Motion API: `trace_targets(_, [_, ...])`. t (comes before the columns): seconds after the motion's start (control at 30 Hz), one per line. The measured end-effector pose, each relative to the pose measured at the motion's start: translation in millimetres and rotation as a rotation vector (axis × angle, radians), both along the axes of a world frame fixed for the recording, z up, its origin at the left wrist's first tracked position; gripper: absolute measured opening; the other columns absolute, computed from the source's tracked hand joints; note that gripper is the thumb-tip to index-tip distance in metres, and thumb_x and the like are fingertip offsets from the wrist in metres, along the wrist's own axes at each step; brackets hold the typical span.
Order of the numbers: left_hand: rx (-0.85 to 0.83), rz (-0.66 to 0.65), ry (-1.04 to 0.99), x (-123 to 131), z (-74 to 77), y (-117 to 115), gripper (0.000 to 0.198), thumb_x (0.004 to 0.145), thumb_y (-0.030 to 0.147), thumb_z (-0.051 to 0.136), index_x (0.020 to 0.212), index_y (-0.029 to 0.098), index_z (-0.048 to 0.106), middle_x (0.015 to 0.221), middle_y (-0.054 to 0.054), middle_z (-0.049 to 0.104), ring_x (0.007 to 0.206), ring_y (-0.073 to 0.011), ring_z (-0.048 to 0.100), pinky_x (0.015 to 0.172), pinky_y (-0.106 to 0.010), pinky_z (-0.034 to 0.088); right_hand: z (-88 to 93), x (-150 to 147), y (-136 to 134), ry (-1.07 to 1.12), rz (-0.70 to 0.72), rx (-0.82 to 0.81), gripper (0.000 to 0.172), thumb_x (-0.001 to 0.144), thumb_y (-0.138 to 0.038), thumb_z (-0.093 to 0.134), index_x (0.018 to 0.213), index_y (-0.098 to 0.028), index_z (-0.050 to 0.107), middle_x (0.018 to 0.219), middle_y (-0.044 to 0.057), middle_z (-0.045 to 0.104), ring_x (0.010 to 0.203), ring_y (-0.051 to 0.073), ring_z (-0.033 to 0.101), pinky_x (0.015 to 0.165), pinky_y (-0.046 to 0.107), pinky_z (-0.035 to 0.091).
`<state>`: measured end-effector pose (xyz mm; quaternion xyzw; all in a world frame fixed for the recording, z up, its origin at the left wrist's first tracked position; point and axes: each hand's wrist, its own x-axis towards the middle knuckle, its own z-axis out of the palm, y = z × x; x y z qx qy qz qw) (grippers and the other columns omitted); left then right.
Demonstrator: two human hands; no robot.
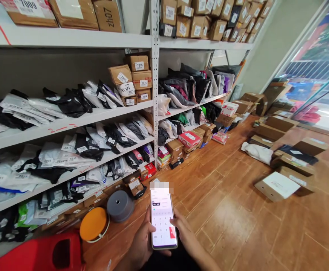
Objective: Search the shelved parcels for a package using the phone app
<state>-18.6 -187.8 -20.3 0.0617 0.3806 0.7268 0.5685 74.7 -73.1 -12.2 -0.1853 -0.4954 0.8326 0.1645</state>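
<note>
A smartphone (163,222) is held upright in front of me, its lit screen showing a number keypad with a red key at the lower right. My left hand (144,237) wraps the phone's left edge, thumb over the screen's left side and fingertips showing below the bottom edge. On the opposite edge, my right hand (182,229) also grips the phone, its thumb at the right column of keys. The fingers behind the phone are hidden. The upper part of the screen is blurred out.
White shelves (102,116) hold labelled parcels and cartons (141,81) ahead and left. An orange-lidded bucket (93,224), a grey round stool (120,206) and a red plastic object (40,256) stand at lower left. Cardboard boxes (277,130) and a white box (277,186) occupy the wooden floor at right.
</note>
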Motion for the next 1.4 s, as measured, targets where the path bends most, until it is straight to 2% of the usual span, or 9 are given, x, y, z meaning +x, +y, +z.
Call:
trace_targets(0.17, [-0.034, 0.015, 0.039, -0.6, 1.3, -0.6, 0.094, 0.069, 0.027, 0.051, 0.144, 0.036, -0.006, 0.104, -0.007, 0.066, 0.076, -0.0282, 0.067, 0.044, -0.033, 0.056, 8.8, -2.8, -0.1, -0.002, 0.020, 0.025, 0.044, 0.062, -0.026, 0.053, 0.104, -0.021, 0.065, 0.087, 0.003, 0.073, 0.074, 0.022, 0.061, 0.067, 0.033, 0.043])
trace_targets(0.37, [0.240, -0.054, -0.081, -6.3, -9.2, -4.2, 0.093, 0.072, 0.023, 0.050, 0.143, 0.043, -0.006, 0.117, -0.006, 0.064, 0.087, -0.0288, 0.067, 0.054, -0.037, 0.059, 7.6, -5.9, 1.8, -0.028, 0.019, -0.023, 0.042, 0.060, -0.029, 0.061, 0.100, -0.021, 0.067, 0.088, 0.002, 0.074, 0.075, 0.022, 0.062, 0.070, 0.033, 0.045])
trace_targets(0.47, [0.294, -0.070, -0.098, -8.6, -16.2, -3.9, 0.091, 0.075, 0.021, 0.048, 0.142, 0.047, -0.007, 0.122, -0.004, 0.062, 0.091, -0.0289, 0.066, 0.057, -0.038, 0.060, 5.9, -8.5, 2.2, -0.050, -0.008, -0.063, 0.038, 0.063, -0.036, 0.066, 0.097, -0.021, 0.067, 0.086, 0.002, 0.074, 0.074, 0.022, 0.062, 0.069, 0.033, 0.045])
trace_targets(0.7, [0.268, -0.069, -0.123, -12.6, -20.5, 0.2, 0.094, 0.072, 0.021, 0.048, 0.141, 0.046, -0.010, 0.124, -0.005, 0.060, 0.090, -0.0292, 0.066, 0.056, -0.040, 0.060, 10.9, -13.9, 4.6, -0.048, -0.016, -0.048, 0.034, 0.064, -0.037, 0.064, 0.094, -0.020, 0.066, 0.080, 0.002, 0.072, 0.068, 0.021, 0.059, 0.066, 0.032, 0.042])
trace_targets(0.9, [0.167, -0.057, -0.042, -10.4, -6.9, 4.4, 0.101, 0.065, 0.022, 0.051, 0.142, 0.043, -0.011, 0.121, -0.007, 0.059, 0.080, -0.0245, 0.065, 0.053, -0.037, 0.059, 8.4, -13.7, 7.2, -0.054, -0.014, -0.018, 0.034, 0.066, -0.036, 0.062, 0.095, -0.019, 0.065, 0.076, 0.001, 0.069, 0.068, 0.021, 0.058, 0.065, 0.032, 0.041])
trace_targets(1.03, [0.032, -0.021, 0.051, -9.5, -0.4, 8.8, 0.094, 0.069, 0.024, 0.051, 0.144, 0.038, -0.004, 0.116, -0.011, 0.060, 0.071, -0.0219, 0.064, 0.046, -0.031, 0.056, 4.0, -13.0, 10.1, -0.047, 0.012, -0.001, 0.039, 0.060, -0.030, 0.062, 0.098, -0.020, 0.065, 0.079, 0.001, 0.070, 0.067, 0.020, 0.056, 0.063, 0.031, 0.040])
trace_targets(1.13, [0.101, -0.053, 0.028, -11.3, -1.9, 9.6, 0.094, 0.068, 0.025, 0.052, 0.144, 0.040, -0.001, 0.111, -0.008, 0.063, 0.071, -0.0226, 0.065, 0.048, -0.033, 0.057, 1.7, -12.4, 11.5, -0.049, 0.023, 0.005, 0.043, 0.057, -0.024, 0.060, 0.100, -0.021, 0.063, 0.083, 0.001, 0.071, 0.070, 0.020, 0.057, 0.066, 0.032, 0.042])
trace_targets(1.23, [0.210, -0.080, -0.027, -13.2, -4.8, 7.5, 0.095, 0.065, 0.019, 0.049, 0.144, 0.042, 0.001, 0.110, -0.005, 0.064, 0.077, -0.0233, 0.065, 0.052, -0.034, 0.058, 1.7, -12.5, 11.7, -0.055, 0.037, -0.007, 0.043, 0.060, -0.026, 0.059, 0.102, -0.020, 0.063, 0.087, 0.003, 0.072, 0.071, 0.022, 0.059, 0.065, 0.033, 0.042])
trace_targets(1.4, [0.208, -0.116, -0.015, -13.3, -5.7, 4.7, 0.110, 0.054, 0.003, 0.044, 0.144, 0.040, -0.007, 0.122, -0.006, 0.061, 0.086, -0.0239, 0.065, 0.060, -0.035, 0.060, 4.0, -13.8, 11.3, -0.066, -0.018, -0.051, 0.040, 0.060, -0.030, 0.061, 0.098, -0.020, 0.063, 0.078, 0.001, 0.072, 0.064, 0.020, 0.059, 0.063, 0.031, 0.041])
